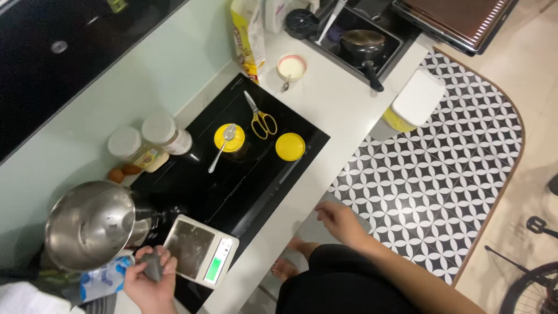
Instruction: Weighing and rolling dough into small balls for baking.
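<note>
The left hand [152, 279] is closing its fingers around a small grey object [154, 266] (its kind is too small to tell, perhaps a lid or a pouch) at the near end of the counter, touching the corner of the kitchen scale [200, 250]. The scale is sitting on the black cooktop [244, 174], its steel platform bare and its green display lit. Just left of that hand a steel mixing bowl [93, 224] is tilting toward the camera, and a blue-and-white packet [104, 280] is lying below it.

The right hand [340, 221] is hanging empty off the counter edge, fingers loosely spread, well apart from the other.

To work cleanly here, the grip on the grey object probably wants to stay firm and low, clear of the platform so the reading is not disturbed.

Farther along the cooktop are lying a yellow-lidded jar with a spoon [224, 145] across it, a loose yellow lid [290, 146] and yellow-handled scissors [260, 119].
</note>
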